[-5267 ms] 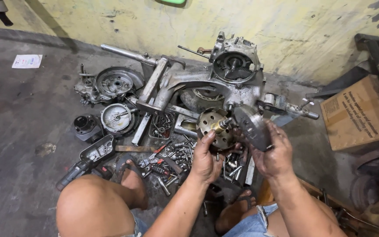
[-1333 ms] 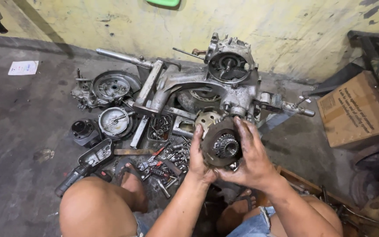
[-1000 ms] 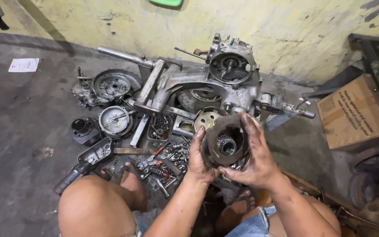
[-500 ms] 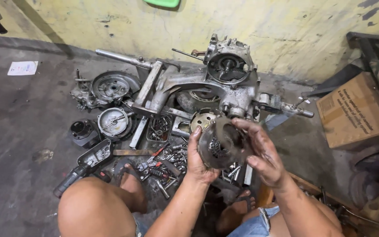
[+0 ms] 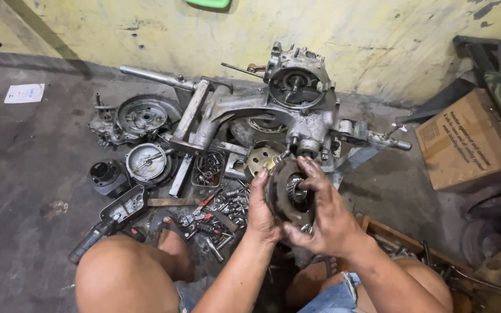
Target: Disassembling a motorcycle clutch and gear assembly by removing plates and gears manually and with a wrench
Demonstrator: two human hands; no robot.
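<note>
Both my hands hold a round, dark, greasy clutch assembly [image 5: 288, 191] in front of me, its open face with a toothed hub turned up. My left hand [image 5: 260, 207] grips its left rim. My right hand [image 5: 326, 211] wraps the right side and underside, thumb over the face. Just beyond it stands a grey engine crankcase [image 5: 297, 110] with a long swing arm, lying on the concrete floor. A perforated round plate [image 5: 257, 157] lies between the case and the clutch.
Loose bolts, sockets and red-handled pliers [image 5: 201, 211] litter the floor by my left knee. Round covers [image 5: 146, 116], a cylinder [image 5: 104, 173] and a power tool [image 5: 97, 235] lie left. A cardboard box [image 5: 465, 142] sits right, a wooden crate [image 5: 401, 243] by my right knee.
Five seconds ago my right hand held a separate dark part; since then both hands grip the clutch assembly, which has turned and shifted slightly between frames.
</note>
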